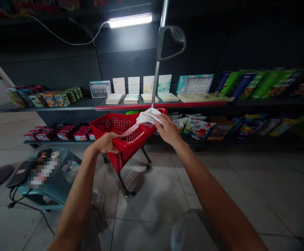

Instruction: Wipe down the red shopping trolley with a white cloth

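A small red plastic shopping cart (132,143) with perforated basket walls and dark wheeled legs stands in front of me. My left hand (105,142) is closed around the near left corner of its rim. My right hand (168,129) presses a crumpled white cloth (148,115) against the right part of the rim, fingers bent over the cloth. From behind the cloth a metal pole (155,82) rises, with a grey loop-shaped holder (160,43) on it. Inside the basket a pale strip shows along the near wall, and something green is at the far edge.
Dark shelves behind the cart bear books (114,98), small boxes (60,99), green and blue bags (268,83) and snack packets (201,129). A lit tube lamp (130,21) hangs above. At left, a blue-grey stool (63,174) holds devices with trailing cables.
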Demonstrator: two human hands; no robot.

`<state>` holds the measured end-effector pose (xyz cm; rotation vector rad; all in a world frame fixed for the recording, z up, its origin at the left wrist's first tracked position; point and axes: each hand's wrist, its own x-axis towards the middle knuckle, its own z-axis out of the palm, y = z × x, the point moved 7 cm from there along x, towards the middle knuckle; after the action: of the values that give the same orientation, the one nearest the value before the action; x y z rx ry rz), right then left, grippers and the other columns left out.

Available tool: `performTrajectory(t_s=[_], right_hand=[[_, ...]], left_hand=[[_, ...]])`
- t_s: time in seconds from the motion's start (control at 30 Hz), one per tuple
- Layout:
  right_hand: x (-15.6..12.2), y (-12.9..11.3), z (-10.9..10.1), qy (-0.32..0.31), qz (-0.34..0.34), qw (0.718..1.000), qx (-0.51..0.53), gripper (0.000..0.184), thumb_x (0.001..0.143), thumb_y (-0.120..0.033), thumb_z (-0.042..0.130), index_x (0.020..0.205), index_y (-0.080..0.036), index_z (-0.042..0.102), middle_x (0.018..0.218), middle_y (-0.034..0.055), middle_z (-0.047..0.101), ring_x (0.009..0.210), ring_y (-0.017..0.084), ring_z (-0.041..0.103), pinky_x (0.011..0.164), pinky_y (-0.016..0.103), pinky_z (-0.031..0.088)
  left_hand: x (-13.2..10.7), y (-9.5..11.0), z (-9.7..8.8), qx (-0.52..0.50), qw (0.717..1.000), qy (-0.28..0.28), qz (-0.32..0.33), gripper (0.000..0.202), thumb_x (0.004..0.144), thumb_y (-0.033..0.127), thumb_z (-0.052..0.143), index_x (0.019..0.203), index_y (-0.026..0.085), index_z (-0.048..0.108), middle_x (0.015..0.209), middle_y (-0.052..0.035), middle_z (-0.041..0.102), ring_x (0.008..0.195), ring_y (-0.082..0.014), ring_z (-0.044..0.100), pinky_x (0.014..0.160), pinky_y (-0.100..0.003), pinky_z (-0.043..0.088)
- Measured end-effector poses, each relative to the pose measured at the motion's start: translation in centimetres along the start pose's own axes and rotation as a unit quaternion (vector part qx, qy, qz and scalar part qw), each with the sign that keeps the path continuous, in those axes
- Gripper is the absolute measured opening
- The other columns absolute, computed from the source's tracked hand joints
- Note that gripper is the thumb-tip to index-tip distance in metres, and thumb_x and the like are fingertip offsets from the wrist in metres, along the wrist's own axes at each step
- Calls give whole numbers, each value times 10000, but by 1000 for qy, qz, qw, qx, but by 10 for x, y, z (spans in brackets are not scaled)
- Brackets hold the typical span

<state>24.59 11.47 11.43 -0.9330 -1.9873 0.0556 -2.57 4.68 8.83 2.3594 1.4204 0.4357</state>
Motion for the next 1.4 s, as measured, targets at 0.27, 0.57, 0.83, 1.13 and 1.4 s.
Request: performTrajectory(t_s=[0.27,0.57,0.83,1.13,1.4], right_hand=[[27,16,6,-82,-17,996,-40,397,994,-351,440,1314,-198,618,1316,123,656,1195,287,604,1045,434,482],[21,-24,17,-80,23,991,-101,312,1012,-304,439,1245,-218,627,1263,140,671,1174,310,603,993,447,512],[10,-52,8,-87,28,989,-116,254,994,-280,470,1161,-199,643,1229,163,687,1137,327,629,957,436,502],[-35,-47,-31,0,-67,997,-34,255,989,-315,440,1083,-227,660,1072,115,699,1073,293,602,964,442,483],[-58,-10,-66,38,-84,995,-25,258,983,-324,470,1111,-239,676,1084,112,684,1097,298,584,979,469,471]], left_hand=[[-13,-9,-9,102,995,9,-2,859,619,338,857,1440,315,604,1416,-90,583,1390,-310,449,1229,-493,270],[-52,85,-25,160,980,104,-47,1007,794,736,647,1627,306,279,1628,-124,375,1536,-371,276,1209,-505,300],[-33,125,9,214,942,191,-174,684,980,632,435,1541,241,399,1111,-175,735,956,-336,721,821,-419,513],[-53,107,-15,159,981,98,-61,609,935,666,530,1422,300,534,967,-87,750,904,-296,735,775,-335,492],[-69,99,-26,83,994,65,-16,636,946,662,505,1447,273,555,946,-68,767,802,-238,730,752,-294,491]])
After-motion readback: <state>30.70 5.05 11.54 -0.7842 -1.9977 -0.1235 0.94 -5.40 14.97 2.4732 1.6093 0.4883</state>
